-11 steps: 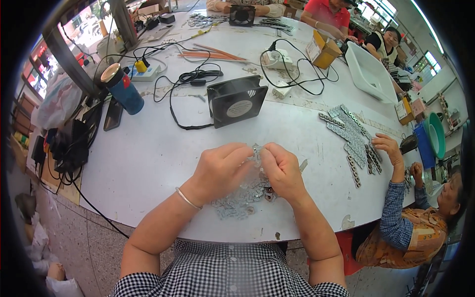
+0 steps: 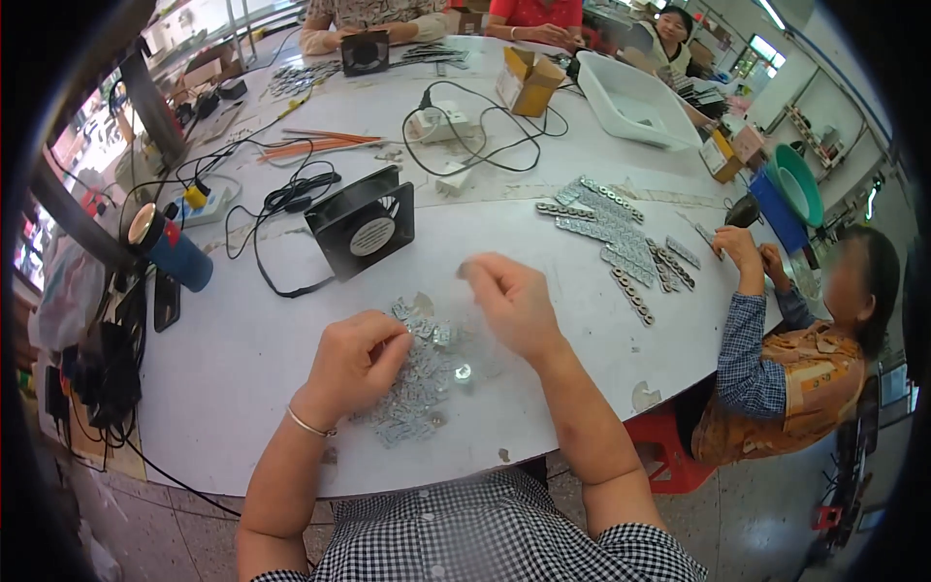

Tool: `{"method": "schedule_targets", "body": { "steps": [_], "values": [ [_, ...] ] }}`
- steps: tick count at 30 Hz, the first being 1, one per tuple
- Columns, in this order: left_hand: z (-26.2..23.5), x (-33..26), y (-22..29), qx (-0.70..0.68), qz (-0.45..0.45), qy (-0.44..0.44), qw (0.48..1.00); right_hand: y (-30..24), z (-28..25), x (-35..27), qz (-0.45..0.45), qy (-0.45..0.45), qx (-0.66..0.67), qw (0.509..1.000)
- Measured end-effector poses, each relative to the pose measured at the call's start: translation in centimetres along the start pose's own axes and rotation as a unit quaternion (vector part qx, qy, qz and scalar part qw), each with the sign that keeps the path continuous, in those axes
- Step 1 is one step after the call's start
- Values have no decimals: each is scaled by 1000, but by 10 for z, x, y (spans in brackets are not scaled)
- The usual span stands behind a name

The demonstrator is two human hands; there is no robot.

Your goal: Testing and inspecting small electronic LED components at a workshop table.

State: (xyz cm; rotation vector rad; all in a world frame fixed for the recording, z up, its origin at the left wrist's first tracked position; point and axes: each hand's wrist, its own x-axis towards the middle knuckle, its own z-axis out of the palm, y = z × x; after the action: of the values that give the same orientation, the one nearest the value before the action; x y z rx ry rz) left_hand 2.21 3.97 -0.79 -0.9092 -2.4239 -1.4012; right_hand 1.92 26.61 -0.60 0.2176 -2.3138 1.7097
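A loose pile of small silvery metal pieces (image 2: 412, 383) lies on the white table in front of me. My left hand (image 2: 354, 364) is closed in a pinch at the pile's left edge. Any piece between its fingertips is too small to make out. My right hand (image 2: 512, 303), slightly blurred, hovers to the right of the pile and beyond it. Its fingers are drawn together, and a small dark bit shows at their tips, too unclear to name. Beyond the pile stands a black square cooling fan (image 2: 361, 223) with a cable.
Rows of metal strips (image 2: 611, 233) lie to the right, beside a seated co-worker (image 2: 795, 378) in a checked sleeve. A blue tumbler (image 2: 175, 254) and a phone (image 2: 167, 299) are at the left. Farther off are cables, a power strip (image 2: 441, 124), an open carton (image 2: 529, 82) and a white bin (image 2: 635, 102).
My hands were together over the pile and have parted. The right one moved away to the right, the left one stays by the pile. The view has shifted to the right.
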Motion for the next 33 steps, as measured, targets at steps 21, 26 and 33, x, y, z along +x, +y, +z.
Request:
{"method": "schedule_targets", "body": {
  "steps": [21, 26, 33],
  "values": [
    [0, -1, -5, 66, 88, 31, 993, 109, -118, 105, 44, -92, -476, 874],
    [-2, -2, -2, 75, 73, 7, 994, 108, -113, 91, -74, -11, -453, 888],
    [3, 0, -6, 61, 99, 21, 993, 89, -148, 105, -17, 170, -180, 969]
  ]
}}
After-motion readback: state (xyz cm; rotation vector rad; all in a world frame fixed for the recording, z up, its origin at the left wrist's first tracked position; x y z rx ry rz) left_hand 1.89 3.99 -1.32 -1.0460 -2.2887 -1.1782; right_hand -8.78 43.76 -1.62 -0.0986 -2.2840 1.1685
